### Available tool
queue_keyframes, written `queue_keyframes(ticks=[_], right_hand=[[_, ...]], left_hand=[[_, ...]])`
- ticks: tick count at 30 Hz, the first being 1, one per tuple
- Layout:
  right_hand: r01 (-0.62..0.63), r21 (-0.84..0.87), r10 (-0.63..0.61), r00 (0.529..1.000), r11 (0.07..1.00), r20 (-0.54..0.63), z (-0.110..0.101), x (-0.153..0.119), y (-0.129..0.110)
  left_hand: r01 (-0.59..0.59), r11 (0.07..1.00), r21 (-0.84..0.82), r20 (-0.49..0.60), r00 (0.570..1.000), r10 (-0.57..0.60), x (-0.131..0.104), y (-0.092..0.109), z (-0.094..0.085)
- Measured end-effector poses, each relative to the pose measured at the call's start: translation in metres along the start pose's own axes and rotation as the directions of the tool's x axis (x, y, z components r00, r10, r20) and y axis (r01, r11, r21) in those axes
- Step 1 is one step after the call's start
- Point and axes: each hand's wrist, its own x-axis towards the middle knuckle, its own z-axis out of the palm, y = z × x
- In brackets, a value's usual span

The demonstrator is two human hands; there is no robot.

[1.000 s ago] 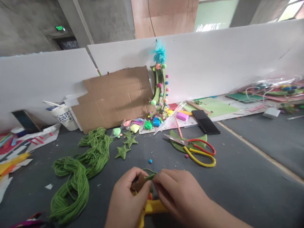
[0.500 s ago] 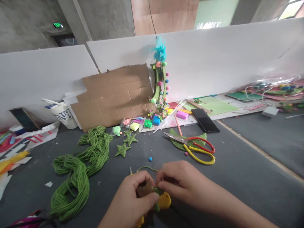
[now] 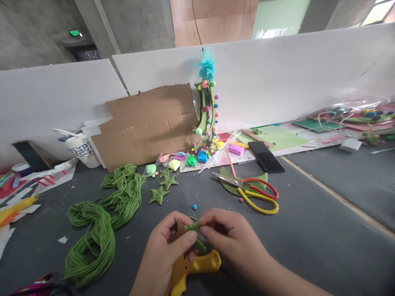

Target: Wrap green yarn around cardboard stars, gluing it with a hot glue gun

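My left hand is closed around a small brown cardboard star, partly covered with green yarn. Thumb and fingertips of my right hand pinch together at the yarn-covered point of the piece; the strand between them is too small to make out clearly. Under both hands lies a yellow glue gun, its front end hidden by my left hand. Just beyond my fingers sits a blue pom-pom. Two green yarn-covered stars rest farther off, with another partly visible behind them.
Green yarn skeins spread at left. Scissors with red and yellow handles lie on a green crescent at right, near a black phone. A pom-pom-decorated crescent stands at the back beside cardboard.
Both hands have lifted the star slightly away from me, uncovering more of the glue gun. The yarn-covered point now shows between my fingertips.
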Motion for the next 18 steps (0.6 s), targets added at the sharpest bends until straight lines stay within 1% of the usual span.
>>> queue_keyframes(ticks=[3, 6, 9, 11, 14, 16, 18], right_hand=[[0.134, -0.187, -0.14, 0.99, 0.973, -0.021, -0.0005, -0.0027, 0.0009], [0.188, -0.278, -0.198, 0.98, 0.942, -0.01, -0.0018, -0.0038, 0.0028], [0.259, -0.369, -0.273, 0.962, 0.893, 0.014, -0.0018, -0.0045, 0.0047], [0.313, -0.446, -0.329, 0.943, 0.839, 0.043, -0.0015, -0.0051, 0.0057], [0.353, -0.596, -0.369, 0.924, 0.721, 0.101, -0.0016, -0.0065, 0.0063], [0.364, -0.668, -0.36, 0.92, 0.649, 0.152, -0.0022, -0.0076, 0.0059], [0.389, -0.708, -0.361, 0.911, 0.59, 0.2, -0.0038, -0.0082, 0.0049]], left_hand=[[0.016, 0.998, -0.062, 0.0, 1.0, -0.016, -0.0003, -0.0016, 0.0007], [-0.002, 0.998, -0.069, -0.032, 1.0, -0.001, -0.0012, -0.002, 0.0027], [-0.022, 0.999, -0.025, -0.092, 0.996, 0.019, -0.0013, -0.0002, 0.0049], [-0.041, 0.997, 0.061, -0.146, 0.988, 0.05, -0.0006, 0.002, 0.0057], [-0.093, 0.952, 0.291, -0.21, 0.965, 0.159, 0.0011, 0.005, 0.0056], [-0.129, 0.881, 0.454, -0.201, 0.949, 0.243, 0.002, 0.006, 0.0047], [-0.16, 0.798, 0.582, -0.151, 0.942, 0.299, 0.0025, 0.0061, 0.0035]])
